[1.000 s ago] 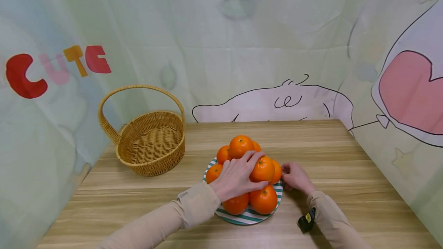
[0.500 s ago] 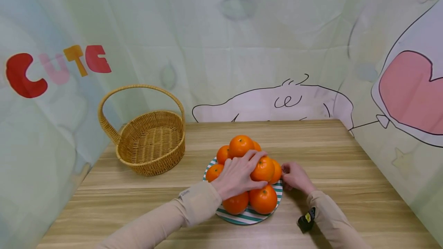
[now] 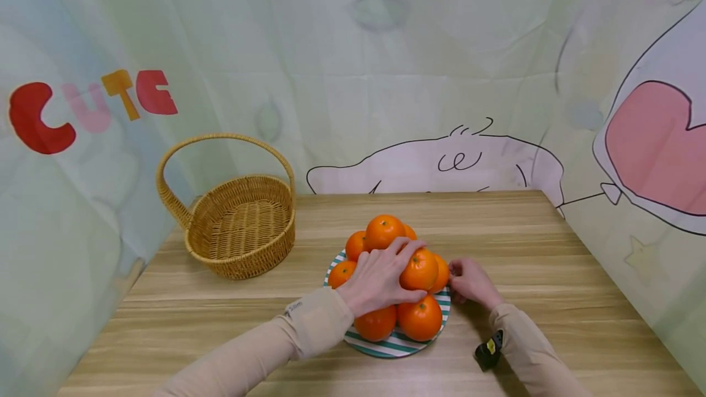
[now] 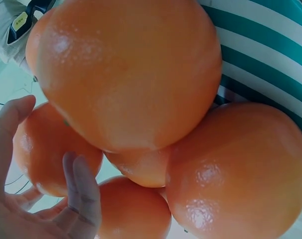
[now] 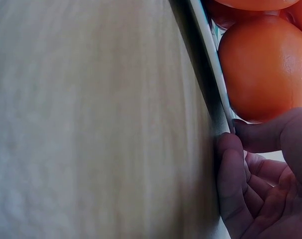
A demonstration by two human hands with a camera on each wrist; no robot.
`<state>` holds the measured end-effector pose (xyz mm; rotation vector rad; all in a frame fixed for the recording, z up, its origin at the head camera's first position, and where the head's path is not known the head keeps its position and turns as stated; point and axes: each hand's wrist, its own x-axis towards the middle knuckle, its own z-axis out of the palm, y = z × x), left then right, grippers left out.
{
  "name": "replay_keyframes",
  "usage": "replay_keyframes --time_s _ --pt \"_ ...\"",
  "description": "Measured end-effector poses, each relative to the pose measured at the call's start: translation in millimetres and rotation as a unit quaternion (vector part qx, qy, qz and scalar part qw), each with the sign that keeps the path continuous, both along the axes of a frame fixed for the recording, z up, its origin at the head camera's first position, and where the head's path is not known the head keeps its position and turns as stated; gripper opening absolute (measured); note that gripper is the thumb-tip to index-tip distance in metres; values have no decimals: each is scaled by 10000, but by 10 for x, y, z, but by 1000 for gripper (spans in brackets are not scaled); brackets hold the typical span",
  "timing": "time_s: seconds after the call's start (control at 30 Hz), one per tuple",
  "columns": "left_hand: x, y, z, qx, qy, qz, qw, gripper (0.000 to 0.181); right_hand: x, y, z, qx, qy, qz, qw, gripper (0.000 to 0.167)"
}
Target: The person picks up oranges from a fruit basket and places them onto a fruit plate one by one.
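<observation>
Several oranges are piled on a round plate point(image 3: 393, 348) with teal and white stripes. My left hand point(image 3: 372, 280) reaches over the pile and holds an upper orange point(image 3: 421, 270) on its right side, thumb near me and fingers at the far side. In the left wrist view that orange point(image 4: 54, 152) sits between thumb and fingers, and a larger-looking orange point(image 4: 131, 74) fills the foreground. At the plate's right edge, my right hand point(image 3: 471, 280) pinches the rim point(image 5: 217, 74) between thumb and fingers, close beside another orange point(image 5: 265, 69). My left hand hides part of the pile.
A wicker basket point(image 3: 242, 265) with a tall arched handle stands at the back left of the wooden table point(image 3: 513, 225), nothing inside it. A printed curtain point(image 3: 331, 48) encloses the table at the back and sides. A small black device point(image 3: 488, 353) is at my right wrist.
</observation>
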<state>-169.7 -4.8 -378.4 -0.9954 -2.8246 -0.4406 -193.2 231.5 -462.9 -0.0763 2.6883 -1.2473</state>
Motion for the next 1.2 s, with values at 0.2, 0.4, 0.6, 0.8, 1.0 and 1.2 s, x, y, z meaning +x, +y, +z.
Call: replay_keyframes --time_s 0.2,0.4,0.6,0.8,1.0,1.2 --pt "7 -18 7 16 -18 -32 10000 78 -1 -10 4 -28 -18 0 10000 11" --pt "7 -42 0 67 -64 -15 10000 78 -16 -3 -16 -78 21 55 10000 11" --pt "24 -68 25 239 -88 -30 9997 78 -20 10 -27 -74 16 82 9999 10" --pt "40 -133 51 492 93 -81 9987 78 -13 23 -13 -69 54 169 9998 12" --pt "36 -250 57 821 181 -129 9964 77 -7 18 8 -56 65 183 9998 13" --pt "39 -341 53 909 224 41 9956 77 10 20 27 -147 70 280 9995 14"
